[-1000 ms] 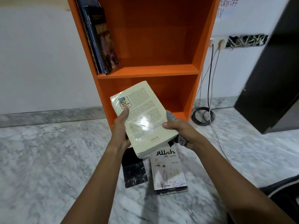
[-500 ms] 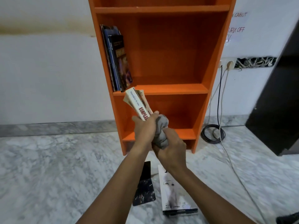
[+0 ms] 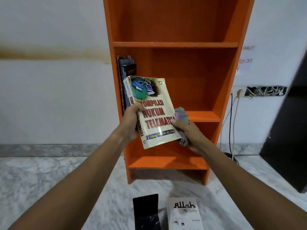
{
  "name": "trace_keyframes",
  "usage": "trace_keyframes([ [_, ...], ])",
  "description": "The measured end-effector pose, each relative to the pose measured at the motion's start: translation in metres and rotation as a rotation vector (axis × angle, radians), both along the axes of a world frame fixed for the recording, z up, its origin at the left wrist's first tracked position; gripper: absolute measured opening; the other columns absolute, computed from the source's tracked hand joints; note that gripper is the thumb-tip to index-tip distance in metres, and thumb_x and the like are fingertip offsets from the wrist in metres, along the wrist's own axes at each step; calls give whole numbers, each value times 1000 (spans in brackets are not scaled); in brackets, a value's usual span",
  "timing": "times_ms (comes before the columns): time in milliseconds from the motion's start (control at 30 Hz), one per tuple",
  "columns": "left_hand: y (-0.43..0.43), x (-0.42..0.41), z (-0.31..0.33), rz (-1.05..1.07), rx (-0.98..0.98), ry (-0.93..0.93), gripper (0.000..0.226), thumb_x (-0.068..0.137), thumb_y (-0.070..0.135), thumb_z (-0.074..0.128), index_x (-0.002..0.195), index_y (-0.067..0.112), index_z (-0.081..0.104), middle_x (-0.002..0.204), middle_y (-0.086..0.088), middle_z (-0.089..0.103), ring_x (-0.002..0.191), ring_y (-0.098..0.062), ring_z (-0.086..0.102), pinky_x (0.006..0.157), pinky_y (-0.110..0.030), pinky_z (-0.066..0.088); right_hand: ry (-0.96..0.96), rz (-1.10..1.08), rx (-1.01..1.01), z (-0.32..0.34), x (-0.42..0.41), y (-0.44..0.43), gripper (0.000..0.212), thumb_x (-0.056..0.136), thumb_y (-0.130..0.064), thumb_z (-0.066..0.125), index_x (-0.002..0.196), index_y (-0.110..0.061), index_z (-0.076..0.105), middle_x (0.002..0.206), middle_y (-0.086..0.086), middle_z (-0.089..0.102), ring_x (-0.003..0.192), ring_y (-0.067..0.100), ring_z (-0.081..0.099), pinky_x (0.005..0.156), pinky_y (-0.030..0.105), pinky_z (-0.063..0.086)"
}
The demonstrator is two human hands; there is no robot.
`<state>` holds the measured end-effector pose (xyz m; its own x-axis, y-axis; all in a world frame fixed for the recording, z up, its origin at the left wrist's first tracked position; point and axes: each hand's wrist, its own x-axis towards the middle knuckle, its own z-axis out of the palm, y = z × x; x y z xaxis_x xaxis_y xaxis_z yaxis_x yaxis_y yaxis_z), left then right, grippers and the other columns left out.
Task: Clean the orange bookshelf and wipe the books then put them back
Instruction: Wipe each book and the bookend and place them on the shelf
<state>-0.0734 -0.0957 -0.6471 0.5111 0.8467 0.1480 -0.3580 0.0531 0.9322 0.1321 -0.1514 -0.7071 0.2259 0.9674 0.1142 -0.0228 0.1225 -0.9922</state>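
Orange bookshelf stands on the marble floor against the white wall. Middle compartment: a small stack of dark books, upright, packed against the left wall.

Held book: in the air in front of the middle compartment, tilted, front cover to camera, overlapping the shelved stack in view. It is not on any shelf.

Hands:
- left hand grips the book at the spine side, thumb across the cover
- right hand is curled round a bunched grey cloth, thumb pressed on the cover's right edge

On the floor in front of the shelf are a dark book and, just right of it, a white book. They lie flat, side by side, not touching.

Text:
- held cover, red letters: "…OMPILASI HUKUM TELEMATIK…", first letter under the left thumb; author strip begins "Edmon", rest unclear
- spine also has red letters, mostly covered
- white book: "Allah"; smaller print unreadable
- wall note: "CABUT" and "…RU OFF"

Right of the shelf are a wall socket with cables hanging down, and a dark panel.
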Motion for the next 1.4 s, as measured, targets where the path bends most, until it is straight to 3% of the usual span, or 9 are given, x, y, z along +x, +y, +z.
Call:
trace_keyframes([
  [100, 23, -5, 22, -16, 17, 87, 16, 91, 14, 43, 100, 11, 55, 88, -12, 73, 84, -31, 71, 75, -42, 61, 220, 127, 44, 16, 9, 23, 17, 81, -20, 78, 98, -22, 81, 114, 18, 75, 93, 35, 72, 84, 46, 61],
  [233, 54, -12, 26, -25, 154, 441, 18, 98, 29, 56, 108, 13, 57, 86, -4, 77, 86, -25, 75, 80, -40, 60, 207, -63, 88, 30, 17, 61, 26, 91, -16, 73, 114, -4, 68, 91, 15, 79, 57, 23, 70, 39, 23, 46],
  [333, 75, -9, 3, -115, 139, 457, 43, 92, 10, 70, 128, 17, 46, 112, -8, 75, 98, -27, 76, 76, -39, 62, 101, -129, 171, 32, 32, 82, 29, 92, -13, 71, 118, -2, 64, 88, 13, 79, 63, 24, 75, 45, 29, 57],
  [467, 104, 18, -24, 157, 279, 371, 50, 86, 1, 76, 119, 20, 45, 112, -4, 72, 100, -24, 74, 82, -50, 63, -80, -270, 326, 30, 44, 119, 29, 90, -13, 75, 117, -16, 62, 94, 8, 79, 78, 25, 78, 63, 42, 65],
  [633, 125, 51, -32, 633, 534, 410, 45, 84, 11, 78, 108, 24, 42, 106, 11, 69, 94, -10, 72, 65, -27, 63, -505, -651, 483, 9, 37, 174, 25, 85, -39, 78, 104, -29, 65, 95, 0, 69, 88, 23, 69, 70, 43, 58],
  [800, 161, 53, -36, 1000, 657, 542, 54, 83, 21, 80, 116, 23, 37, 113, 2, 66, 94, -17, 70, 55, -21, 59, -484, -402, 380, -4, -5, 213, 17, 85, -35, 79, 90, -29, 64, 81, -3, 68, 69, 20, 63, 56, 31, 47],
  [933, 175, 58, -63, 1064, 696, 709, 53, 84, 15, 78, 123, 17, 42, 115, -7, 62, 100, -25, 65, 73, -36, 61, -529, -292, 264, -19, -21, 242, 23, 83, -19, 69, 76, -38, 58, 71, -5, 65, 58, 14, 59, 53, 29, 42],
  [1200, 176, 53, -73, 1140, 714, 813, 58, 86, 32, 79, 123, 19, 37, 120, -8, 63, 104, -31, 69, 76, -47, 64, -522, -245, 199, -22, -23, 255, 16, 66, -62, 65, 72, -47, 63, 66, -8, 65, 66, 21, 65, 59, 40, 53],
  [1400, 164, 40, -70, 1106, 632, 926, 62, 84, 48, 76, 120, 19, 35, 121, -8, 64, 102, -33, 69, 75, -48, 62, -504, -289, 195, -21, -27, 244, 16, 82, -52, 75, 82, -40, 65, 69, -10, 70, 64, 14, 67, 56, 40, 56],
])
